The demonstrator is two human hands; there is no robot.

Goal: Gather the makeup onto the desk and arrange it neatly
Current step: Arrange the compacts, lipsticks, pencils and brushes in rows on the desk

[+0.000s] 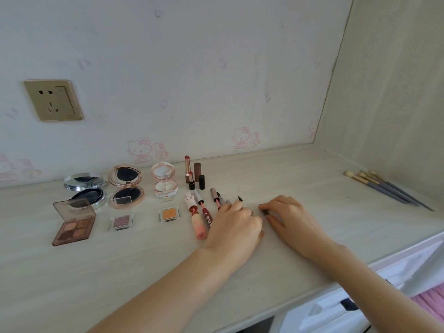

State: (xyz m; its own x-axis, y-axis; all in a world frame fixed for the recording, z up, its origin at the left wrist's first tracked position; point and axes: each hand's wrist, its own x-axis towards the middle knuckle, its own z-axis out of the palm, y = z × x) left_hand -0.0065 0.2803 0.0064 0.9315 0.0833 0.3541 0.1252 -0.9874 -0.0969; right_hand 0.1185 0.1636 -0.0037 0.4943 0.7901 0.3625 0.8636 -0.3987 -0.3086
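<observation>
We saw a pale wood-grain worktop (pixel 300 179) from above, with both of the person's bare hands resting on it near the middle. The left hand (pixel 236 224) had its fingers curled in a grip on a thin eyeliner pen (pixel 240 199), whose dark pointed tip stuck out just beyond the knuckles. The right hand (pixel 287 216) lay just right of the left one, its fingertips pinching a small dark cap (pixel 264 211) against the worktop; hand and cap sat close to the pen but apart from it.

Immediately left of the left grip lay a row of tubes: a pink lip gloss (pixel 197 218), a dark red lip gloss (pixel 205 213), and a slim lip tint (pixel 215 197) partly hidden by the fingers. Beyond those, further from the grip, four lipsticks (pixel 195 173) stood upright. Further left were an orange eyeshadow pan (pixel 169 214), a mauve eyeshadow pan (pixel 121 221) and a brown eyeshadow palette (pixel 74 224), all open. Behind them three round compacts lay open: a white compact (pixel 164 180), a rose-gold compact (pixel 126 186) and a silver compact (pixel 86 188).

Well to the right of the right grip, near the side wall, lay a bundle of makeup brushes (pixel 384 188) with grey handles.
</observation>
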